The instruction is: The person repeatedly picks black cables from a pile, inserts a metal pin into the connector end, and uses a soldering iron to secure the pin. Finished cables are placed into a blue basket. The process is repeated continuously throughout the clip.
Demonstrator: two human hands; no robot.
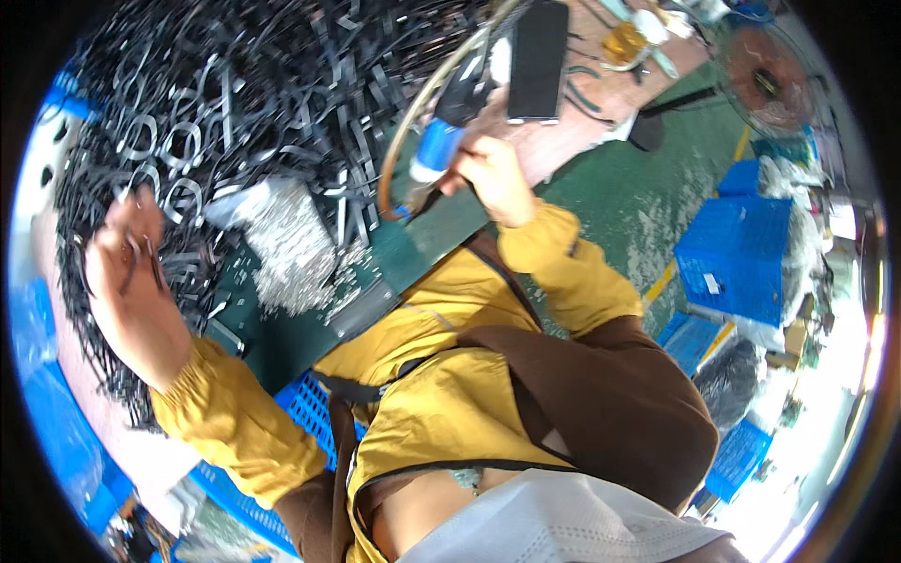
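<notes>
My left hand (130, 253), blurred, is over the left side of a large heap of black strips (281, 77). Dark strip-like lines cross its fingers; whether it grips any is unclear. My right hand (496, 176) has its fingers curled around a hand tool (440, 144) with a blue-and-white band and a dark upper part. A tan hose (422, 91) arcs beside the tool. Between my hands, a clear plastic bag (271, 204) lies with many small silvery pieces (292, 271) spilling onto a dark green mat (281, 352).
A black phone (538, 63) lies on the wooden tabletop (619, 91), near green-handled pliers (584, 91) and a roll of amber tape (623, 43). A floor fan (764, 81) stands beyond. Blue crates (735, 253) line the right; a blue basket (310, 408) is below the table edge.
</notes>
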